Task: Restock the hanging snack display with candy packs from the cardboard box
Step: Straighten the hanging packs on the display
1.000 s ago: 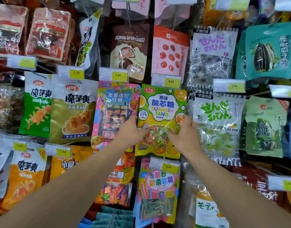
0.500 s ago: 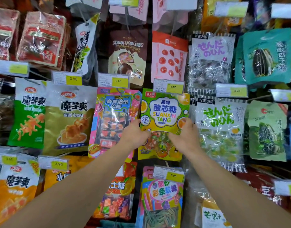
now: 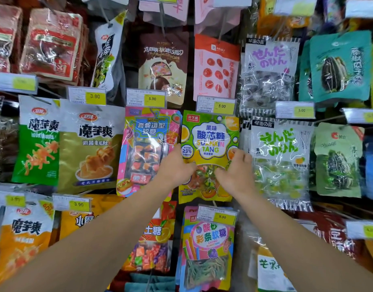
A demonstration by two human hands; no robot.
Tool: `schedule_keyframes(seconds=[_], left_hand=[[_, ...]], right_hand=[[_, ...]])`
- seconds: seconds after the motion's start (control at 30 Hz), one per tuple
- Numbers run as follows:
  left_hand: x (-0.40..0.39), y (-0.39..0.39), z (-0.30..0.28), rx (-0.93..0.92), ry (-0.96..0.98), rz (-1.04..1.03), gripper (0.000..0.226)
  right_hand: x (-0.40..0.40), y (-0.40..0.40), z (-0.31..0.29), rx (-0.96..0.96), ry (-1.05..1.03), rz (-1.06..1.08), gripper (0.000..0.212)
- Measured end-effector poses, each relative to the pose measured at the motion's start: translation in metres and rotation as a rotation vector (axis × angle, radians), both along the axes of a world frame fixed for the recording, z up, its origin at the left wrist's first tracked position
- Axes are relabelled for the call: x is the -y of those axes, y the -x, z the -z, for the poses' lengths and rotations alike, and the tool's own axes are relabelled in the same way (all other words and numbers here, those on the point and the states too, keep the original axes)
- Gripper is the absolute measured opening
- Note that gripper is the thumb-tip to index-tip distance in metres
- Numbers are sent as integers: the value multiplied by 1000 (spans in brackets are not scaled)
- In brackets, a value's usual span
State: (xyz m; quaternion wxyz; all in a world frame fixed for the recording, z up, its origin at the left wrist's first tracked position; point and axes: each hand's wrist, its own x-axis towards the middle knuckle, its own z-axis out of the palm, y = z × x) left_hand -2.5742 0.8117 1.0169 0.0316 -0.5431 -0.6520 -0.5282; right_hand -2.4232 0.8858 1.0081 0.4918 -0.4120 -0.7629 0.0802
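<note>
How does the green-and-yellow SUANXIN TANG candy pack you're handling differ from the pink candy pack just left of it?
The green-and-yellow SUANXIN TANG candy pack is gripped by the left hand and right hand; the pink candy pack hangs ungripped, tilted. The green one's window shows wrapped sweets, the pink one's food-shaped pieces. Both sit under 5.00 tags.

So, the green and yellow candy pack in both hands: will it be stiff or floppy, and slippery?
The candy pack is probably floppy: thin film, creased where the left hand and right hand grip it. Its glossy glare suggests a slippery surface. Loose wrapped sweets behind the window may shift downward.
</note>
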Motion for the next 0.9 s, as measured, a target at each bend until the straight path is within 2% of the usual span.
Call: schedule_keyframes(seconds=[0.07, 0.1, 0.23, 0.43, 0.63, 0.7, 0.83, 0.9], left_hand=[[2, -1, -4, -36, -7, -45, 76], [4, -1, -4, -49, -17, -53, 80], [11, -3, -7, -80, -155, -68, 56], [47, 37, -1, -45, -253, -278, 46], [63, 90, 9, 11, -114, -355, 48], [66, 109, 11, 60, -76, -322, 46], [62, 135, 10, 156, -45, -227, 67], [58, 145, 9, 167, -48, -188, 68]], right_hand=[[3, -1, 1, 15, -33, 11, 67], [3, -1, 1, 19, -39, 15, 67], [8, -4, 0, 43, -78, 16, 62], [22, 30, 4, 25, -114, -109, 44], [30, 64, 5, 79, -109, -178, 38], [38, 80, 7, 111, -106, -157, 40], [39, 102, 5, 120, -72, -30, 53], [39, 110, 5, 148, -49, 0, 55]])
